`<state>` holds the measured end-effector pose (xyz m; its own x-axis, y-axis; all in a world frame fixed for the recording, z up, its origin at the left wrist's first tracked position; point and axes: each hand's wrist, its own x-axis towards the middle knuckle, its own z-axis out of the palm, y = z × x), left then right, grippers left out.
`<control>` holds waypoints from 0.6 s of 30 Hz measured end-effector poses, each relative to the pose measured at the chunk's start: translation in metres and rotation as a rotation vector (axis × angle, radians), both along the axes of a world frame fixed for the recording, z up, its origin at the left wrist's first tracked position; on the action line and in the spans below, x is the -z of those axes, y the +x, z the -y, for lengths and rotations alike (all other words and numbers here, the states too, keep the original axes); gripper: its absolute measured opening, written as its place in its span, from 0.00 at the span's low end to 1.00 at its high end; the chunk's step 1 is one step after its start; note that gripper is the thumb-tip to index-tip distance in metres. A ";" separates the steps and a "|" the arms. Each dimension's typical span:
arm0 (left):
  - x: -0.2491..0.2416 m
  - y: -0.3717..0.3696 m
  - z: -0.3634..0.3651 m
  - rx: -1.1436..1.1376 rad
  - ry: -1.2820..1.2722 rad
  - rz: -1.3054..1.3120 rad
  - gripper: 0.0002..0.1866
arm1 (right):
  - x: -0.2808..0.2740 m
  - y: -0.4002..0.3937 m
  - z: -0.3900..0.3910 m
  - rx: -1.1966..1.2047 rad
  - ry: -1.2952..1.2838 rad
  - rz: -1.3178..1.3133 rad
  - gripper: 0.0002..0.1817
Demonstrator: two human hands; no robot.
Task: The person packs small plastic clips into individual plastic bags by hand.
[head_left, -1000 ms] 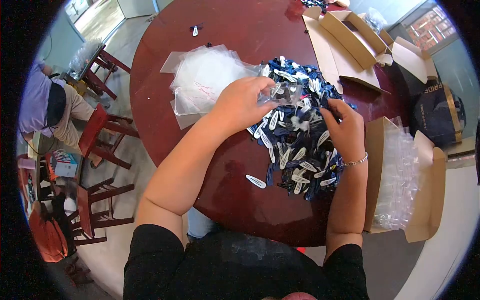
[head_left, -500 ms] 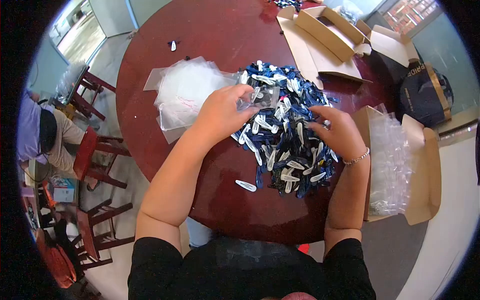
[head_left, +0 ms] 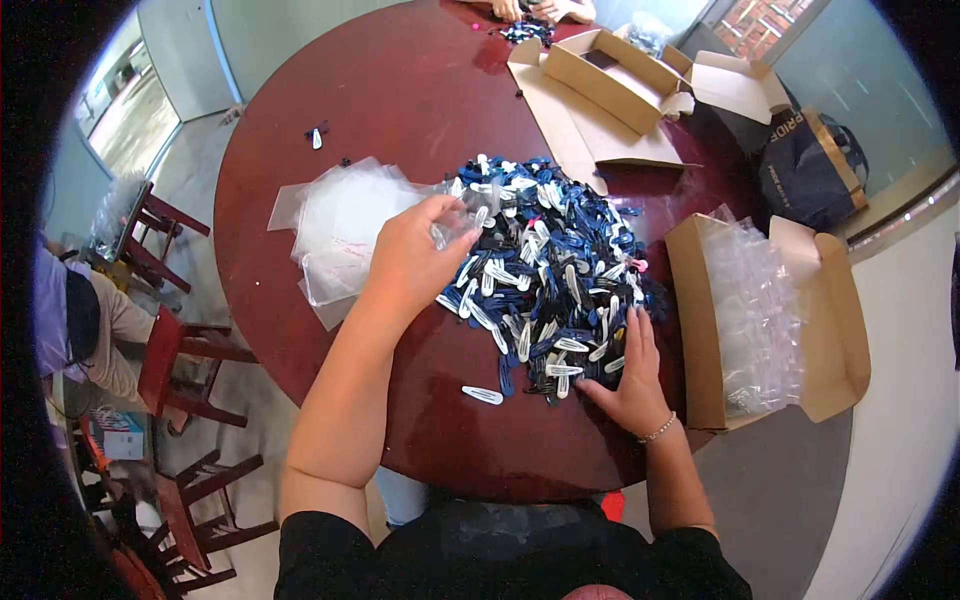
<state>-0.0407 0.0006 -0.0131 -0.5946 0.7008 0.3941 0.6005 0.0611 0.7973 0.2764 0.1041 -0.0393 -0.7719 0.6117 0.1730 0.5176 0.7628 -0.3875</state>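
A large pile of blue, white and black hair clips (head_left: 545,270) lies on the round red table (head_left: 450,420). My left hand (head_left: 420,245) holds a small clear bag (head_left: 452,222) between thumb and fingers at the pile's left edge, with something white showing by it. My right hand (head_left: 635,385) rests at the pile's lower right edge, its fingers and thumb apart, with no clip seen in it. Left of the pile is a stack of clear flat bags (head_left: 345,215). One white clip (head_left: 482,395) lies apart, below the pile.
An open cardboard box (head_left: 697,330) of filled clear bags stands at right. Another open box (head_left: 610,85) lies at the back, near a dark bag (head_left: 815,180). Across the table are a person's hands (head_left: 530,10) at small items. Another person (head_left: 95,310) is at far left, by red stools (head_left: 165,355).
My right hand has moved down from the upper right of the pile to its lower right edge, and its fingers have spread. My left hand still holds the bag. The view has shifted.
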 end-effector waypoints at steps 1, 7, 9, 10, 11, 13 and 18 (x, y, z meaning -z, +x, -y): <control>0.001 0.000 -0.001 0.002 0.002 -0.003 0.17 | -0.001 -0.002 0.002 -0.013 0.058 -0.015 0.60; -0.003 -0.003 0.002 -0.061 0.058 0.106 0.17 | -0.018 -0.036 -0.021 -0.040 0.061 -0.217 0.35; -0.001 -0.005 0.001 -0.053 0.090 0.198 0.17 | -0.028 -0.055 -0.033 -0.118 0.027 -0.283 0.25; 0.002 -0.007 0.001 -0.054 0.114 0.149 0.17 | -0.032 -0.066 -0.041 -0.168 0.060 -0.272 0.24; 0.002 -0.008 0.001 -0.059 0.118 0.146 0.17 | -0.037 -0.077 -0.051 -0.215 0.094 -0.260 0.23; 0.002 -0.008 0.001 -0.055 0.129 0.130 0.17 | -0.060 -0.103 -0.063 -0.218 0.058 -0.140 0.22; 0.000 -0.013 0.002 -0.064 0.120 0.171 0.16 | -0.079 -0.178 -0.104 -0.260 0.085 0.004 0.22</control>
<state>-0.0536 -0.0012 -0.0135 -0.7014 0.6139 0.3621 0.4542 -0.0065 0.8909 0.0987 0.2083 0.0401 -0.9020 0.3764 0.2117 0.3017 0.9000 -0.3146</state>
